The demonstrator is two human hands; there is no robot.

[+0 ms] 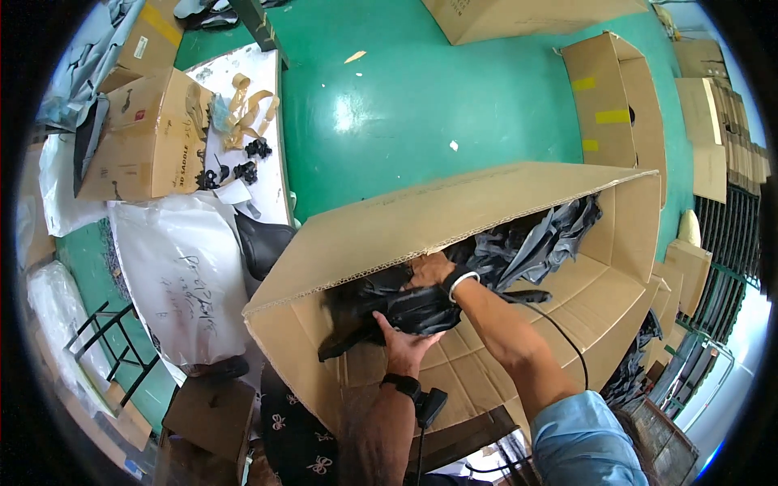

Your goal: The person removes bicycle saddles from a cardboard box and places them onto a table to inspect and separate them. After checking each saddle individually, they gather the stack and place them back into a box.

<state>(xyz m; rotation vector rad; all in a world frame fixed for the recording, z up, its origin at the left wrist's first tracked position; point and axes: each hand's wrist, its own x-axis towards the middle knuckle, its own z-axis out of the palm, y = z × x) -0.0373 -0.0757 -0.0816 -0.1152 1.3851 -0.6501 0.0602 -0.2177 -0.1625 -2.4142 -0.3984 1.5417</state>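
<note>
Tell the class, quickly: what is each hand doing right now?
Left hand: closed around the near side of the black material.
Right hand: on the same material; partly hidden, so open or closed cannot be told.

The big box point(478, 194) is brown, and the material point(425, 312) inside it is black, with grey pieces point(555, 235) further right. The floor point(502, 89) is glossy green. The sleeve point(579, 437) is light blue; the dark cloth point(288, 441) has white bows. Yellow tape point(612, 117) stripes another brown carton point(596, 93); the plastic sack point(178, 231) is white.
</note>
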